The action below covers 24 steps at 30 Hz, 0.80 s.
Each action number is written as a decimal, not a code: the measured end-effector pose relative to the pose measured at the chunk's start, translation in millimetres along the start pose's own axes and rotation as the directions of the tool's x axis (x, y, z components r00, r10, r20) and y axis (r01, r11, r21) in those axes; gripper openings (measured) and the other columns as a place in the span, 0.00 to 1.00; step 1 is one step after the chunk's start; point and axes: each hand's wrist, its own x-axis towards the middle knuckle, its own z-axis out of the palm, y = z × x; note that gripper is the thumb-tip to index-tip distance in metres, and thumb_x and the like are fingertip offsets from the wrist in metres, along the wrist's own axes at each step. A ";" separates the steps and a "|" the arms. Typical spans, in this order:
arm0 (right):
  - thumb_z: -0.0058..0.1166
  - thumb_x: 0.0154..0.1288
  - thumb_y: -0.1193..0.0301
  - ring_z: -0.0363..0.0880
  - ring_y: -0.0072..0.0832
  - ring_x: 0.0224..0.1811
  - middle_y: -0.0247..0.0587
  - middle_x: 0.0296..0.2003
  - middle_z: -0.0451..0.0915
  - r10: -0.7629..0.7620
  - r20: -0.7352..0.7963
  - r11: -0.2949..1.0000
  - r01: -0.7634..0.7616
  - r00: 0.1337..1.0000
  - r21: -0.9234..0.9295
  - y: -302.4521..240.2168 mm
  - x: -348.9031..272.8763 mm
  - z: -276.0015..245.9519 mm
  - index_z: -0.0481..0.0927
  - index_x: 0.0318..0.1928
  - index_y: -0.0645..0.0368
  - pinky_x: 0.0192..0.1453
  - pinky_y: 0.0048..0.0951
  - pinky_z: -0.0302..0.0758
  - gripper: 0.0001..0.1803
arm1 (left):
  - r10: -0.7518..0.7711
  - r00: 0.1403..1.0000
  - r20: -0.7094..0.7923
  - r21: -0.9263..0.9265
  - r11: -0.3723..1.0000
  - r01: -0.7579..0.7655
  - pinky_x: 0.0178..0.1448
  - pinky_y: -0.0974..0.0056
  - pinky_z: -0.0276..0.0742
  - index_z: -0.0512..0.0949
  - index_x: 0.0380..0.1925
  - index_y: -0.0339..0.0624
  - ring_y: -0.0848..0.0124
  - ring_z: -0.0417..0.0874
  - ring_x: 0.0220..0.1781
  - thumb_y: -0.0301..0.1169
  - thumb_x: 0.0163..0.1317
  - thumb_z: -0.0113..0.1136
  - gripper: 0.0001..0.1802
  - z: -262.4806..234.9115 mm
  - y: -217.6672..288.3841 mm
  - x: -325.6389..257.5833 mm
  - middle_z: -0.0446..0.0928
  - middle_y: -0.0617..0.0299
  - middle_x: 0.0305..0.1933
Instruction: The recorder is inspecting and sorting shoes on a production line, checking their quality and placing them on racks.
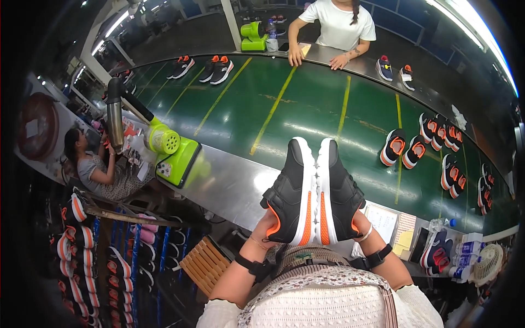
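Note:
I hold a pair of black sneakers with white soles and orange heel parts upright before me, toes pointing away and soles facing each other. My left hand [264, 226] grips the left sneaker [285, 191] at its orange-lined opening; most of the fingers are hidden inside. In the same way my right hand [362, 224] has hold of the right sneaker [342, 188]. The two white soles meet or nearly meet along the middle. Both shoes are above the steel edge [229, 188] of the green conveyor belt [229, 120].
More sneakers [392, 146] stand on the belt at right and far left. A person [339, 27] rests both hands on the opposite edge. At left are a lime-green machine [175, 158], a seated person [98, 164] and shoe racks [134, 262]. Papers [380, 221] and a fan [488, 265] sit at right.

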 end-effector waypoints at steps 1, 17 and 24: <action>0.43 0.59 0.79 0.73 0.32 0.49 0.47 0.50 0.70 -0.009 0.014 1.000 0.010 1.000 -0.023 -1.6 -2.2 -1.0 0.63 0.55 0.66 0.52 0.30 0.72 0.21 | -0.001 1.000 0.005 0.002 1.000 0.001 0.59 0.61 0.67 0.59 0.57 0.38 0.63 0.70 0.55 0.23 0.51 0.51 0.30 -2.1 -0.3 0.3 0.66 0.53 0.55; 0.59 0.50 0.63 0.55 0.35 0.63 0.42 0.61 0.56 -0.347 0.279 0.936 0.347 0.895 0.051 -22.8 -15.8 34.2 0.43 0.65 0.51 0.64 0.38 0.56 0.47 | 0.257 0.867 0.427 0.246 0.890 -0.384 0.62 0.59 0.62 0.47 0.63 0.53 0.65 0.63 0.60 0.37 0.56 0.55 0.38 11.6 16.2 0.2 0.58 0.56 0.61; 0.43 0.56 0.43 0.64 0.35 0.57 0.45 0.56 0.63 -0.162 0.330 0.974 0.204 0.930 -0.097 -4.9 -8.6 14.2 0.55 0.61 0.61 0.61 0.37 0.62 0.41 | -0.066 0.976 0.209 0.193 0.981 0.025 0.61 0.61 0.63 0.48 0.62 0.43 0.67 0.64 0.60 0.53 0.59 0.39 0.37 -6.2 -8.6 15.4 0.59 0.58 0.62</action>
